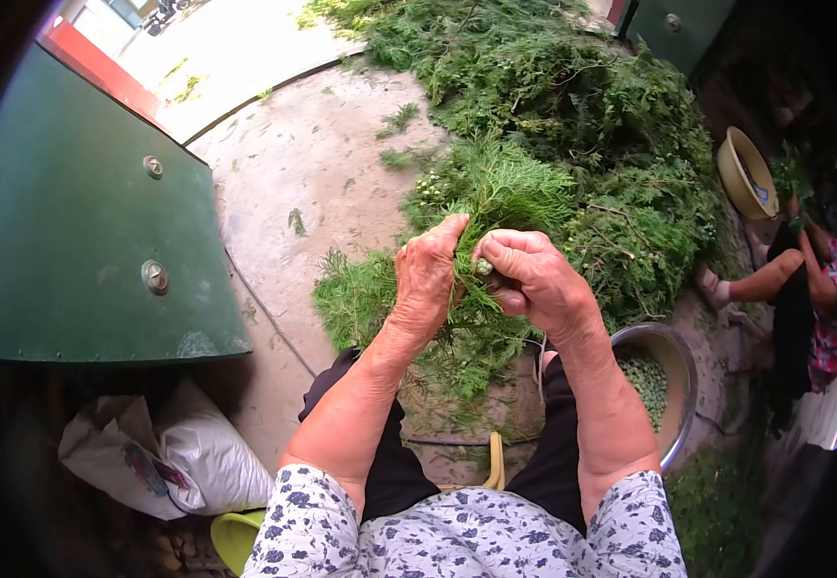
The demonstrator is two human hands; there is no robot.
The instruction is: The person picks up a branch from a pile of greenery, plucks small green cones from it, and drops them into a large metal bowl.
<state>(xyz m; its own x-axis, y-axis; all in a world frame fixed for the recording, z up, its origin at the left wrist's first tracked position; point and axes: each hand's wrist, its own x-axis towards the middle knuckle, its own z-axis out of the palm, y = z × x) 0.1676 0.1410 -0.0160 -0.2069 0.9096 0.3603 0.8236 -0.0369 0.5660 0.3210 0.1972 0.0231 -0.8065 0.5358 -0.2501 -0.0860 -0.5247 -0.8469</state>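
and here we are, both hands up over our lap. our left hand is wrapped tight round the leafy branch, fingers curled shut on its stems, back of the hand towards us. our right hand sits just to the right of it, almost touching, fingertips pinched together on a small green bud that sits on the branch, right between the two hands. the branch fans out on the far side of our knuckles, and more of it hangs down on the near side over our dark trousers.

down on the right, just beside our right forearm, a metal bowl stands on the ground with pale green bits inside. a big heap of cut greenery spreads across the far right of the concrete floor. on the left stands a green door, with white sacks near us below it. at the far right edge another person sits low, one arm showing, a tan round thing beyond them; hat or basket, we cannot tell.
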